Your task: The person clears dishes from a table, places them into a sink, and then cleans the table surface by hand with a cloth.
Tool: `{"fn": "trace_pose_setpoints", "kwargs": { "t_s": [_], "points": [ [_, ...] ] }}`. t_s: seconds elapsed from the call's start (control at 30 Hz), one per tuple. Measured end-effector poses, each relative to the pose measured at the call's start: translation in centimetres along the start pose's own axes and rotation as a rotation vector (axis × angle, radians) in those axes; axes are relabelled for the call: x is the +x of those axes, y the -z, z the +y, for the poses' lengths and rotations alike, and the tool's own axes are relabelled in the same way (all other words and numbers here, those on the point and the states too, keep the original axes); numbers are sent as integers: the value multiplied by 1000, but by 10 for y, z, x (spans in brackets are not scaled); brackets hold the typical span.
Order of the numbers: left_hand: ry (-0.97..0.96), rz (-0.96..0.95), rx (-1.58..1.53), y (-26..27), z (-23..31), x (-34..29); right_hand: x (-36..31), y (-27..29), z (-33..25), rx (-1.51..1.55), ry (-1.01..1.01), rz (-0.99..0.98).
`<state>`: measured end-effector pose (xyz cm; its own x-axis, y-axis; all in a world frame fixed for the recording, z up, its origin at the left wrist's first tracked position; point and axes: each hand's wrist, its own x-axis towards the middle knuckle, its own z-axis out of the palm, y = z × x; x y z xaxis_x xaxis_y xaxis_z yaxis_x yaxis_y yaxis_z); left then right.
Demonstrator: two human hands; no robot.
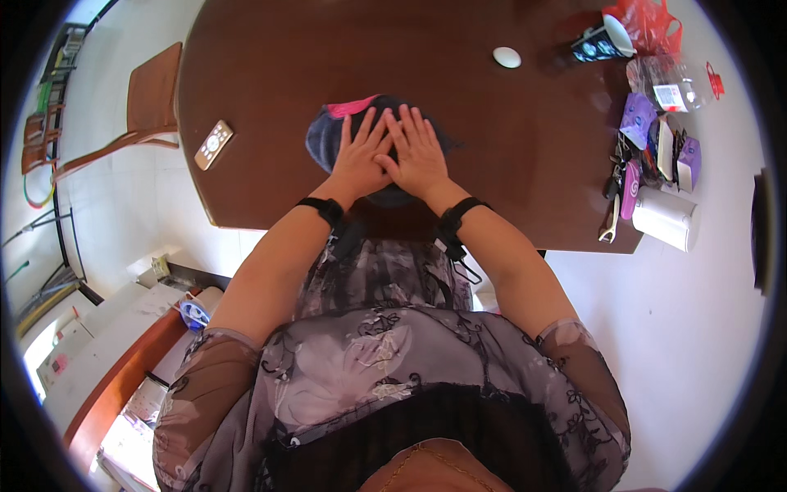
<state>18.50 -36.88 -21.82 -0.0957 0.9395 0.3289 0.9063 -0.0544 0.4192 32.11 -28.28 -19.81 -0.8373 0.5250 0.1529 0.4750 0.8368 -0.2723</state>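
The left hand (pixel 357 156) and right hand (pixel 418 156) lie flat, fingers spread, overlapping at the thumbs, on 1 dark cloth (pixel 322 141) with a pink patch. The cloth rests on the brown worktop (pixel 279 74), near its front edge.

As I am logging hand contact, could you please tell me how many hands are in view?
2: the left hand and the right hand, side by side on the dark cloth; no other hand shows.
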Motion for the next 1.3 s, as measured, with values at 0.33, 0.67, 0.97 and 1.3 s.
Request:
{"fn": "trace_pose_setpoints", "kwargs": {
  "t_s": [0.33,0.67,0.97,1.3],
  "points": [
    [279,-226,146,33,-13,-113,-9,-39,-76,226,318,-123],
    [-359,-177,-162,-3,32,-4,-79,15,-4,15,-169,-57],
    [-310,0,-83,-32,70,105,-12,41,78,-41,-290,165],
    [-273,-424,-162,24,45,-44,-94,14,-39,81,-104,-43]
  ]
}}
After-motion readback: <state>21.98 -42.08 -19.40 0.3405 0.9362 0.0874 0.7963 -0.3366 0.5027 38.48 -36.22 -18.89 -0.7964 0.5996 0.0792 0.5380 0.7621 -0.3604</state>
